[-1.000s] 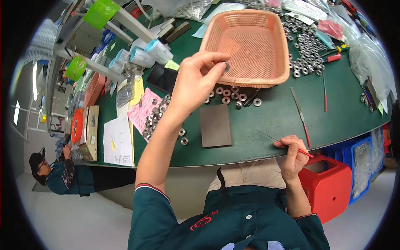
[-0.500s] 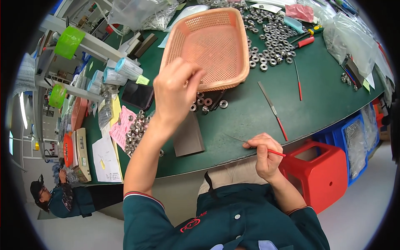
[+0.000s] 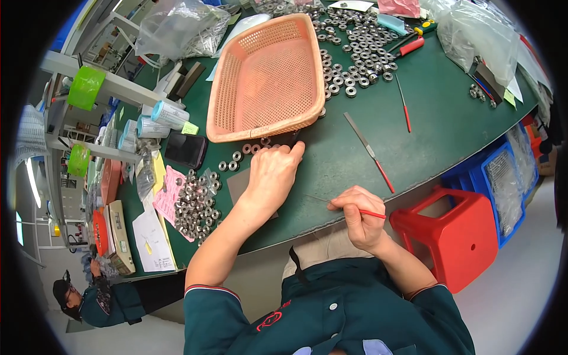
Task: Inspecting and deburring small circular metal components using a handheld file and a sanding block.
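Since half a second ago the left hand (image 3: 273,177) has come down from the basket (image 3: 269,77) rim to the green table (image 3: 449,130), fingers curled together on the small metal rings (image 3: 236,160) just below the basket. The right hand (image 3: 361,219) pinches a thin red-handled tool (image 3: 355,208). It is better to take one ring only and keep the tool steady

I see a green counter (image 3: 449,118), a red stool (image 3: 455,236) and blue crate (image 3: 503,177) beside it, pale floor (image 3: 520,278) below.
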The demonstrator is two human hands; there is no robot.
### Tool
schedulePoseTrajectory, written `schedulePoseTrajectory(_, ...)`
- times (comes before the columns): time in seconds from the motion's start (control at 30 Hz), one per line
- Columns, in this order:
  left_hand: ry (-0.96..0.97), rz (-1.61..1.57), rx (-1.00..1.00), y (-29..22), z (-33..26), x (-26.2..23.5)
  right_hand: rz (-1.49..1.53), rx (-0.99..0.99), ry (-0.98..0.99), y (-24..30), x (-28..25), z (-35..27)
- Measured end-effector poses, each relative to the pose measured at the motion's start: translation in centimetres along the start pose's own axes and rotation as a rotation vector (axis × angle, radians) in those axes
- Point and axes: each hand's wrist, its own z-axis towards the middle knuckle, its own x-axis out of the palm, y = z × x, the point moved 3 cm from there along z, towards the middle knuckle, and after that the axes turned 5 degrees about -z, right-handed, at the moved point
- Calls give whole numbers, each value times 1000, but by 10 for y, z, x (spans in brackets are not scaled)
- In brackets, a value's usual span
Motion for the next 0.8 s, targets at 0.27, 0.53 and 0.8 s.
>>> schedulePoseTrajectory(0.27,-173,-509,-124,-4,-10,-22,-20,9,43,-1,-2,-2)
schedulePoseTrajectory(0.53,-170,-1152,-446,14,-46,-12,-1,0,-1,1,0,-1)
schedulePoseTrajectory(0.8,-222,-1365,-478,19,-48,-12,-13,15,-10,0,0,-1)
